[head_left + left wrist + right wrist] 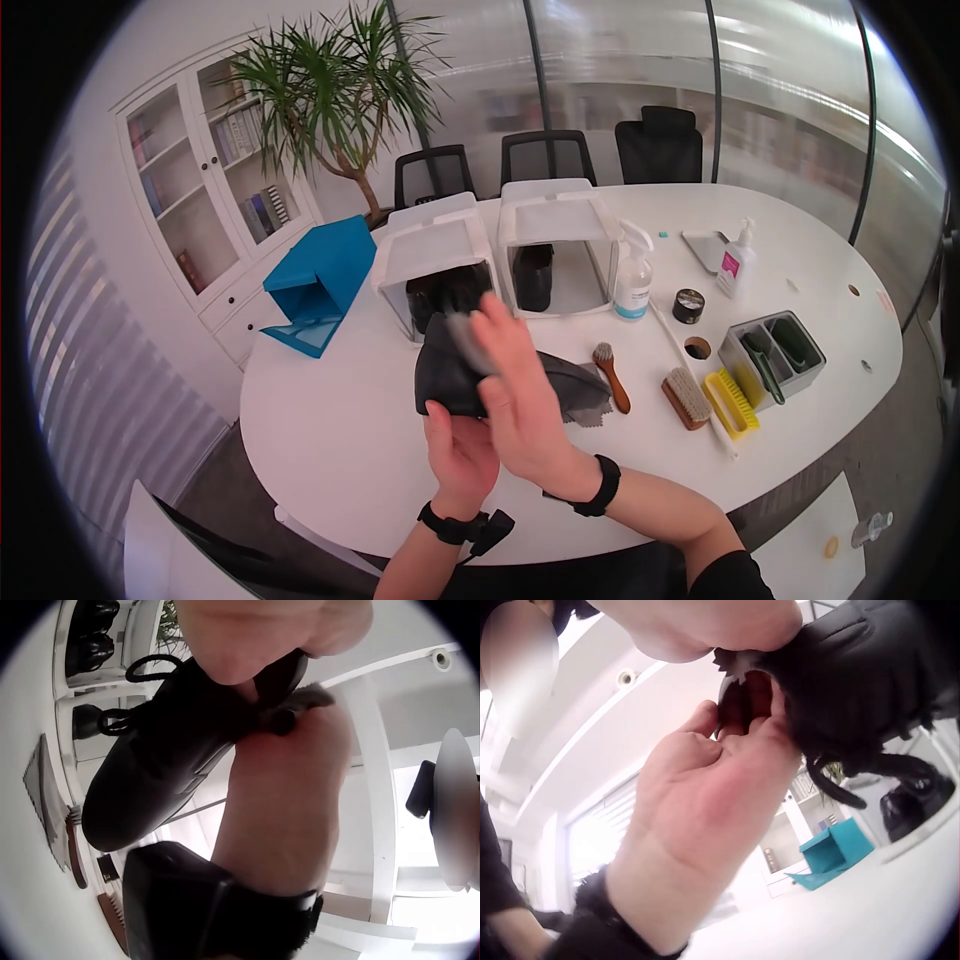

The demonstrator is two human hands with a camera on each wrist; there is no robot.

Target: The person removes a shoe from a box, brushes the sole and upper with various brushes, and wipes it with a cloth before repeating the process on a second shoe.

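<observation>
A black lace-up leather shoe [450, 375] is held up over the table, its toe pointing right in the head view. My left hand [465, 460] holds it at the heel, with fingers inside the opening [750, 701]. Over the shoe's upper, my right hand [525, 405] holds a grey cloth [472, 343], blurred in the head view. The cloth's zigzag edge shows under that hand in the right wrist view. Laces [154, 667] hang in loops from the shoe. Another grey cloth [588, 408] lies on the table beneath the toe.
Two white shoe boxes [435, 240] with black shoes inside stand behind, beside a teal open box [335, 265]. At right are a small wooden brush [613, 380], a wooden block brush [686, 398], a yellow brush [732, 403], a spray bottle [633, 280], a pump bottle [738, 262], a black tin [688, 305] and a grey caddy [735, 355].
</observation>
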